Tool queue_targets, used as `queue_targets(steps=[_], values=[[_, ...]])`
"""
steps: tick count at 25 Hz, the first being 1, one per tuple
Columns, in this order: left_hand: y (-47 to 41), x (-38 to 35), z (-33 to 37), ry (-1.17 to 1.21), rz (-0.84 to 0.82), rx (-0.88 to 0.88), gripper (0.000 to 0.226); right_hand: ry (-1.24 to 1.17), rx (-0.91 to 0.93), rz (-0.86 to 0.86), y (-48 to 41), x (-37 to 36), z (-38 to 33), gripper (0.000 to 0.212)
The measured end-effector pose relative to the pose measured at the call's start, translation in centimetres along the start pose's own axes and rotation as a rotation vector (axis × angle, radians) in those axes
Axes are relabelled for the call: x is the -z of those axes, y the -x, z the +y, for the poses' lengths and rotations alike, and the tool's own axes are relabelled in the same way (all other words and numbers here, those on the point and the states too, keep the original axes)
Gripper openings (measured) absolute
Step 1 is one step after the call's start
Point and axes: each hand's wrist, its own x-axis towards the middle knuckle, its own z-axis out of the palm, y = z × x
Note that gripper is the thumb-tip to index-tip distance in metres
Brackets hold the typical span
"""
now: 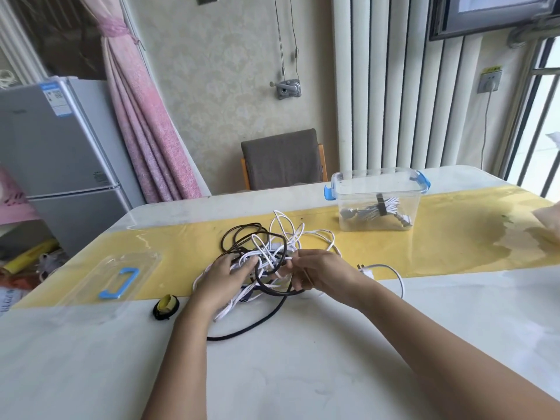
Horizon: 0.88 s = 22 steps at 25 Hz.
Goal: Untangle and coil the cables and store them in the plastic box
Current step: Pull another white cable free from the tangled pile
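White cables (266,253) are bunching under the curled fingers of the left hand (222,275), which is gripping them. The right hand (321,272) is pinching a loop of the black cable (274,294) between thumb and fingertips. Both hands are working in the tangle, which is lying on the table (303,374) and spreading beyond the fingertips. A white plug (367,270) is resting just right of the right hand. Farther beyond, to the right, the plastic box (348,213) is standing open on the yellow runner (454,237), holding a tied cable bundle (375,212). Its lid (91,286) is lying well left of the left hand.
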Motion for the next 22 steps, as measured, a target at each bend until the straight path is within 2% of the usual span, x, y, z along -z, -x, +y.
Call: queue_targets(steps=[1, 3, 4, 7, 9, 11, 13, 14, 16, 17, 18, 20, 22], values=[[0.2, 0.1, 0.0, 0.023, -0.092, 0.028, 0.072, -0.028, -0.022, 0.016, 0.0, -0.2, 0.0, 0.025], [0.6, 0.4, 0.6, 0.015, -0.112, 0.044, 0.071, 0.088, -0.061, 0.009, -0.2, -0.5, 0.2, 0.022], [1.0, 0.2, 1.1, -0.094, -0.072, 0.046, 0.065, 0.185, -0.085, -0.025, -0.2, -0.5, 0.4, 0.022], [1.7, -1.7, 3.1, -0.651, 0.096, -0.049, 0.039, 0.514, -0.12, -0.172, 0.4, -0.7, 0.5, 0.026], [2.5, -2.2, 4.7, -0.765, 0.127, -0.089, 0.008, 0.723, -0.056, -0.192, 0.5, -1.1, 0.5, 0.02], [2.2, -2.2, 4.8, -0.743, 0.176, -0.079, 0.016, 0.942, 0.068, -0.124, 0.5, -1.8, 0.7, 0.023], [1.1, -1.4, 3.7, -0.461, 0.294, -0.063, 0.012, 1.126, 0.24, 0.003, 0.4, -2.5, 0.9, 0.029], [0.4, -1.0, 3.2, -0.134, 0.35, -0.011, 0.011, 1.136, 0.325, 0.081, 0.4, -2.8, 0.9, 0.024], [-0.8, 0.4, 2.8, 0.874, 0.423, 0.013, 0.018, 1.041, 0.461, 0.261, 0.3, -2.8, 0.6, 0.013], [-1.1, 1.3, 2.9, 1.321, 0.37, 0.008, 0.026, 1.004, 0.515, 0.35, 0.1, -2.6, 0.4, 0.012], [-1.4, 2.0, 2.8, 1.604, 0.271, -0.052, 0.036, 0.991, 0.562, 0.43, -0.1, -2.4, 0.3, 0.011], [-1.2, 2.7, 2.7, 1.806, 0.119, -0.191, 0.04, 0.983, 0.615, 0.515, -0.4, -2.1, 0.3, 0.009], [-0.6, 2.6, 2.3, 1.899, -0.017, -0.289, 0.022, 0.962, 0.585, 0.557, -0.8, -1.4, 0.4, 0.006]])
